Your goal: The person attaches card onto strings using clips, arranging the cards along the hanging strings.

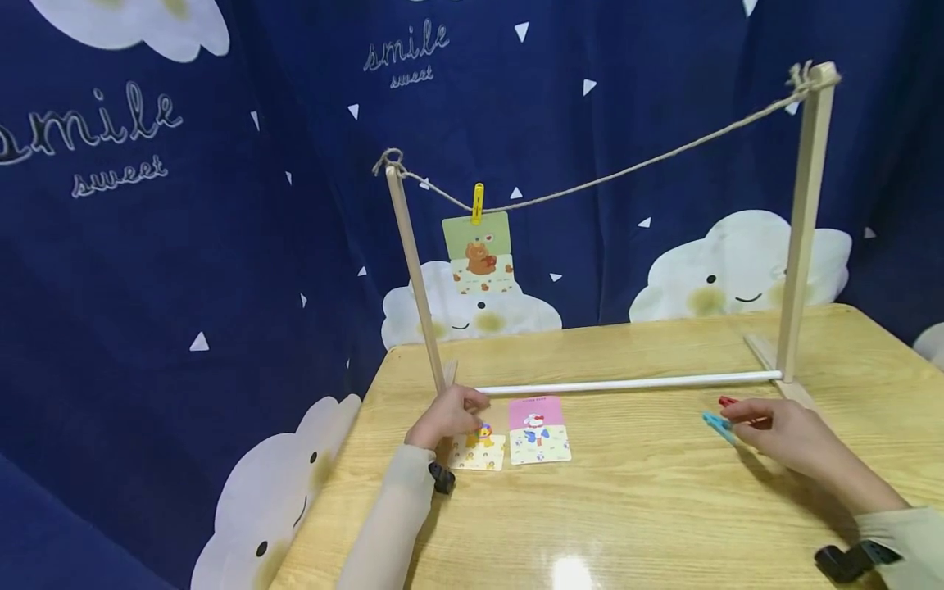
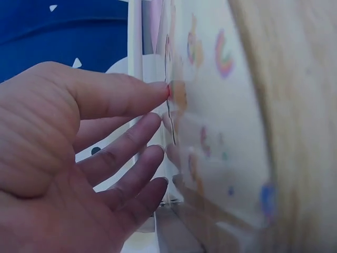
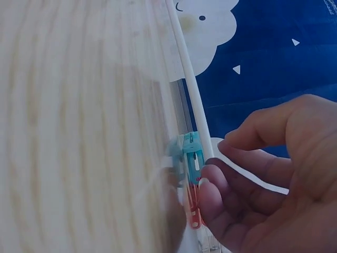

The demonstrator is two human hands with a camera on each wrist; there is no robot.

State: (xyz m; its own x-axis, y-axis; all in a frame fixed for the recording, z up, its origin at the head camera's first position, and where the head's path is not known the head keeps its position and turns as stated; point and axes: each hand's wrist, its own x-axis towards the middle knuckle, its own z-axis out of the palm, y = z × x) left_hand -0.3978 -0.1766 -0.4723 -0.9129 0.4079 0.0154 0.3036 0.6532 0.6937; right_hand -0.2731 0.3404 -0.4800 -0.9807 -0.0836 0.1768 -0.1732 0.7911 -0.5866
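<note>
My left hand [image 1: 448, 415] reaches over a card with an orange lion [image 1: 478, 456] lying on the table. In the left wrist view its thumb and fingertips rest at the card's surface, the fingers loosely bent. A pink-topped card with a white animal [image 1: 540, 432] lies just to its right. Over on the right, my right hand [image 1: 785, 434] is beside a blue clothespin [image 1: 717, 426] and a red clothespin [image 1: 727, 401]. The right wrist view has these fingertips close to both pins, with thumb and forefinger apart and nothing pinched between them.
A twine line [image 1: 634, 168] sags between two wooden posts [image 1: 806, 221]. From it a yellow clothespin [image 1: 478, 203] holds a bear card [image 1: 479, 260]. A white rod [image 1: 627, 384] joins the posts low over the wooden table [image 1: 627, 508]. A blue curtain [image 1: 295, 106] hangs behind.
</note>
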